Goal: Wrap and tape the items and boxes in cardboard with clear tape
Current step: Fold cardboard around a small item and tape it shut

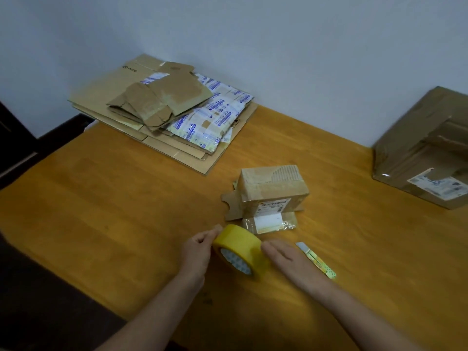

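A yellowish roll of tape (240, 247) is held tilted just above the wooden table (114, 211) near its front. My left hand (197, 252) pinches the roll's left rim with curled fingers. My right hand (286, 259) grips the roll's right side. Just behind the roll stands a small cardboard-wrapped box (271, 191) with a printed label, its lower flaps spread out on the table. Neither hand touches it.
A small utility knife (316, 259) lies right of my right hand. A stack of flattened cardboard and printed mailers (172, 110) sits at the back by the wall. A large taped box (425, 150) stands at the right edge. A dark chair (30, 148) is at left.
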